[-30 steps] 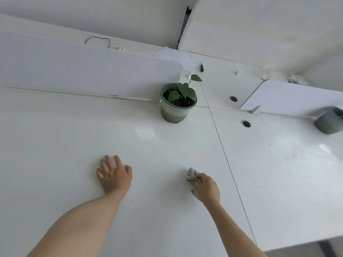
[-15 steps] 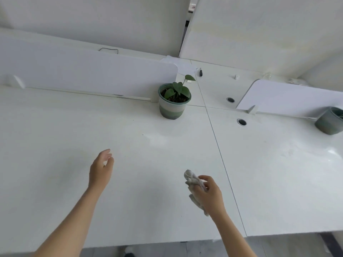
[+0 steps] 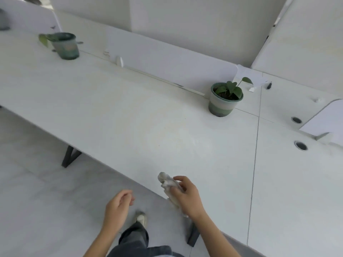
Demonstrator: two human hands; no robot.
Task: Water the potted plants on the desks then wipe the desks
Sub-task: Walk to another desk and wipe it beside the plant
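My right hand [image 3: 187, 197] grips a crumpled whitish cloth [image 3: 168, 184] just above the front edge of the white desk [image 3: 139, 115]. My left hand [image 3: 117, 206] hangs off the desk over the floor, fingers loosely curled, holding nothing. A green striped pot with a leafy plant [image 3: 223, 99] stands at the back of this desk beside the divider. A second green potted plant [image 3: 64, 45] stands far left on the neighbouring desk.
White divider panels [image 3: 167, 62] run along the back of the desks. Two round cable holes [image 3: 300, 145] lie at the right. A dark desk leg [image 3: 69, 158] and my foot [image 3: 141, 218] show on the pale floor below.
The view has swung left and back from the desk. My left hand lifted off the desktop and dropped past its front edge. My right hand raised the cloth off the surface.
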